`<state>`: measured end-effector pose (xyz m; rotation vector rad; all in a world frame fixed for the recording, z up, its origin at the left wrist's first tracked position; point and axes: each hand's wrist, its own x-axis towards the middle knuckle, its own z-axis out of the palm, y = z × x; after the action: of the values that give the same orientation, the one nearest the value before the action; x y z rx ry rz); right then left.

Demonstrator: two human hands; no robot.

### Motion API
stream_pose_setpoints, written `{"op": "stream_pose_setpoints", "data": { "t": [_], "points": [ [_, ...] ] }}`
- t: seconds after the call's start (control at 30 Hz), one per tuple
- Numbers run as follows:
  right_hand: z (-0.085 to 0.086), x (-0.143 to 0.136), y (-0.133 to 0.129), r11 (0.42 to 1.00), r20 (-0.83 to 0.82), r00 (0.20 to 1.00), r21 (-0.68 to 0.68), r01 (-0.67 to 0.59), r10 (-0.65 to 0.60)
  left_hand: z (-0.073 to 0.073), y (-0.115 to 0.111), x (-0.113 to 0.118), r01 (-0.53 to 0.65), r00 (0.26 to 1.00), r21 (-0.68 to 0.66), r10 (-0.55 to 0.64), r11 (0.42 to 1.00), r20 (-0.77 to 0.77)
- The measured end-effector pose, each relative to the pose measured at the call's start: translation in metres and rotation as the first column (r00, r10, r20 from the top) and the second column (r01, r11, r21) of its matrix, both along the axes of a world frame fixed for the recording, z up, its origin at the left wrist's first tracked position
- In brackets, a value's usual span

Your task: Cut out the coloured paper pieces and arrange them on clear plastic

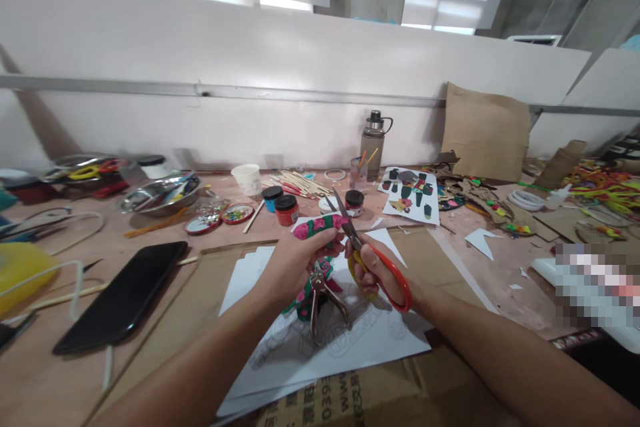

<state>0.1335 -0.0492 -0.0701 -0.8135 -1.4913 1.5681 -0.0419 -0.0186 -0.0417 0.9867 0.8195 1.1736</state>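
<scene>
My left hand (313,250) pinches a painted paper cutout (319,224) with pink and green patches and a white edge. In my right hand (373,267) is a pair of scissors (393,278) with red and yellow handles; the blades point up and stand apart close to the cutout's right end. Below my hands, a metal hole punch (320,303) rests on white paper (390,340) with pencil drawings. More pink and green painted pieces (303,307) lie under and beside the punch, partly covered by it and by my left hand.
A black phone (125,293) lies to the left. Paint jars (287,210), a white cup (247,179), wooden sticks (305,183) and a bottle (373,147) stand or lie behind. Painted cutouts sit on a sheet (430,210) at the back right. Cardboard (450,267) lies beneath the paper.
</scene>
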Motion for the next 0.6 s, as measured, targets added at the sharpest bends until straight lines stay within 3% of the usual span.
{"op": "stream_pose_setpoints", "data": {
  "t": [0.33, 0.6],
  "points": [
    [0.0039, -0.0037, -0.0027, 0.999, -0.026, 0.999, -0.037, 0.031, -0.032, -0.0061, 0.0034, 0.0001, 0.023, 0.999, 0.02, -0.024, 1.0, 0.028],
    [0.0031, -0.0037, -0.0022, 0.999, -0.056, 0.998, -0.045, 0.005, -0.007, -0.0011, 0.0005, 0.0021, 0.001, 0.999, 0.008, -0.002, 1.0, 0.037]
  ]
}}
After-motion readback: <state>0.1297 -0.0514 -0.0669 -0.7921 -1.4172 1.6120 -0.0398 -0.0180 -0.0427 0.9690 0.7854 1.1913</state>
